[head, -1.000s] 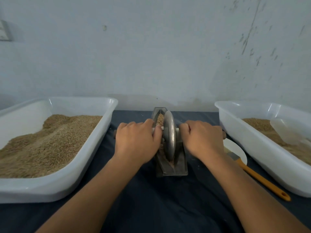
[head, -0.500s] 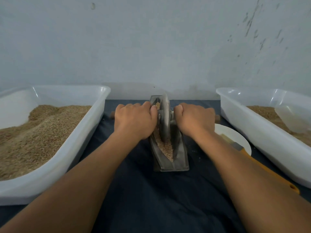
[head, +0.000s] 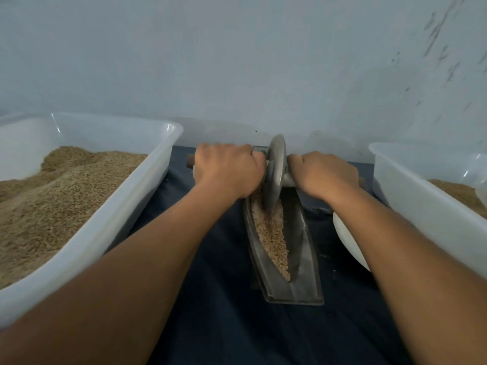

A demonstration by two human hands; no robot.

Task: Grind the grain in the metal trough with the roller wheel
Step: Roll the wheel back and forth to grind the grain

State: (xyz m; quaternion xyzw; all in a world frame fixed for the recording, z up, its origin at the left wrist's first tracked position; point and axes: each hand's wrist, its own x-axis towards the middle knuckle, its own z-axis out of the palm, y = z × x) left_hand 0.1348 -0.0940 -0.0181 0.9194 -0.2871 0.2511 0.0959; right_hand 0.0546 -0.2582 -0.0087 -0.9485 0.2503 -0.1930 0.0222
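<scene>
The metal trough (head: 303,262) lay on the dark cloth (head: 224,325) with its long axis running away from me toward the wall (head: 237,61), its near end slightly to the right of its far end. Crushed grain (head: 271,233) filled its channel from the near tip up to the wheel. The roller wheel (head: 275,172) stood upright on its edge at the far end of the trough, its flat faces turned left and right, its axle handle crossing the trough at a right angle.

My left hand (head: 229,169) sat left of the wheel, fingers clenched around the handle, knuckles up, thumb side against the wheel's face. My right hand (head: 324,177) sat right of the wheel, fingers wrapped around the other half of the handle in the same way. Both forearms reached forward from the near edge, nearly straight, converging on the wheel.

Left of the trough stood a white tub (head: 126,206) heaped with brown grain; its near and left parts were cut off. Right of the trough stood a second white tub (head: 411,196), also cut off, with a little grain showing inside. A white dish (head: 347,241) lay between the trough and that tub, mostly covered by my right forearm. Only the brown left tip of the handle (head: 190,163) showed past my left hand; the far end of the trough was hidden behind the wheel and my hands.
</scene>
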